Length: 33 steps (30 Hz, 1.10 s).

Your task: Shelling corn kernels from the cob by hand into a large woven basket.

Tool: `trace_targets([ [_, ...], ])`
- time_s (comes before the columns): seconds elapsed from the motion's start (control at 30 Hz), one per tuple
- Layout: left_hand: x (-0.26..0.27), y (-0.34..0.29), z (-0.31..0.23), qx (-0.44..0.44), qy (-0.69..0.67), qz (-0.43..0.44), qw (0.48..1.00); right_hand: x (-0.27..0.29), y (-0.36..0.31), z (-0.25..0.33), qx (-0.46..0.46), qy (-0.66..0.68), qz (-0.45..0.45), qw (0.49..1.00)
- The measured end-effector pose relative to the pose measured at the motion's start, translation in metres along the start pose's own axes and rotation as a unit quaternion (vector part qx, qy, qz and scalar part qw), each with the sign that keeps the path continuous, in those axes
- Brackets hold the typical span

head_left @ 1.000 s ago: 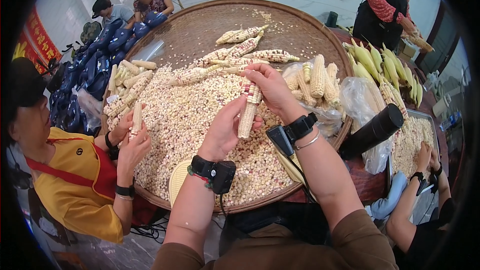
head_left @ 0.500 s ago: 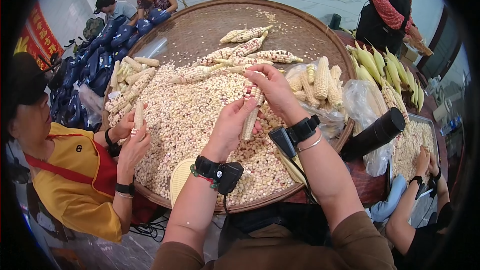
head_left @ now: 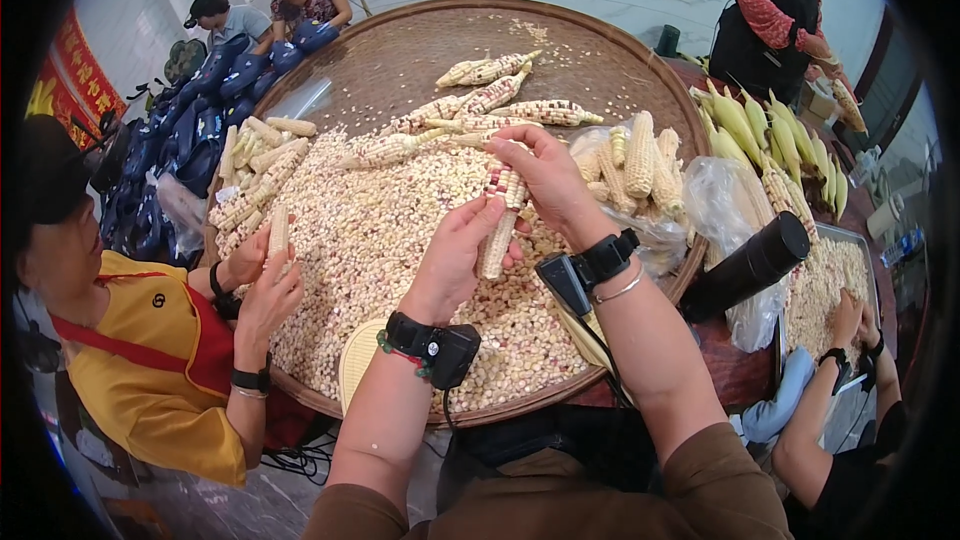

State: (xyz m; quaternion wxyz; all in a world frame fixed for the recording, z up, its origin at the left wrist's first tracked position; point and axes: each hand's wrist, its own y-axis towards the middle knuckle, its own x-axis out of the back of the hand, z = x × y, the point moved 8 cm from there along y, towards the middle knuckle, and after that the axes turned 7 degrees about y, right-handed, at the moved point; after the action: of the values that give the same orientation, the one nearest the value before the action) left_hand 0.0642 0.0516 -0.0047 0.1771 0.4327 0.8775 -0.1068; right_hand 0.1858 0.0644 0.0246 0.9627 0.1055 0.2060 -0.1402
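Observation:
Between my two hands, above the heap of loose corn kernels [head_left: 370,220], is a corn cob [head_left: 497,240]. Its lower part is stripped pale and its upper part still bears white and dark red kernels. My left hand [head_left: 460,245] grips the cob from the left, thumb pressed against the edge of the kernels. My right hand [head_left: 550,175] closes round the upper end, fingers partly behind it. Whole speckled corn ears [head_left: 490,95] lie beyond my hands on the wide woven tray [head_left: 600,50].
Bare cobs pile at the tray's left [head_left: 265,180] and in a plastic bag [head_left: 640,170] at its right. A black bottle [head_left: 750,265] leans by the right rim. Husked green ears [head_left: 780,140] lie farther right. A person in yellow [head_left: 150,340] works a cob at the left; others work around.
The kernels on the lower part of the cob look fewer, with more bare cob showing. My hands stay almost in place. At the far right, a person's held ear has swung downward.

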Motion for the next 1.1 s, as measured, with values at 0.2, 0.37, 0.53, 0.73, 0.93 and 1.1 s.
trace_targets([
  [0.2, -0.001, 0.001, 0.0, 0.001, 0.001, 0.003, 1.0, 0.002, 0.0, 0.0, -0.006, 0.001, -0.008, 1.0],
  [0.37, 0.0, 0.0, -0.001, -0.002, 0.006, 0.0, 1.0, 0.002, 0.001, -0.003, -0.006, 0.035, -0.003, 0.999],
  [0.53, -0.002, -0.001, -0.002, 0.002, 0.004, 0.002, 1.0, 0.006, 0.003, -0.002, 0.009, 0.033, -0.02, 0.999],
  [0.73, 0.001, 0.003, 0.004, 0.023, -0.071, 0.004, 0.997, 0.005, 0.002, -0.003, -0.01, 0.01, -0.016, 1.0],
  [0.93, 0.01, 0.003, 0.007, 0.034, 0.082, -0.082, 0.993, 0.004, 0.003, -0.005, 0.019, -0.072, -0.012, 0.997],
  [1.1, 0.016, 0.003, 0.009, 0.026, 0.082, -0.082, 0.993, 0.001, 0.002, -0.003, 0.034, -0.07, -0.015, 0.997],
])
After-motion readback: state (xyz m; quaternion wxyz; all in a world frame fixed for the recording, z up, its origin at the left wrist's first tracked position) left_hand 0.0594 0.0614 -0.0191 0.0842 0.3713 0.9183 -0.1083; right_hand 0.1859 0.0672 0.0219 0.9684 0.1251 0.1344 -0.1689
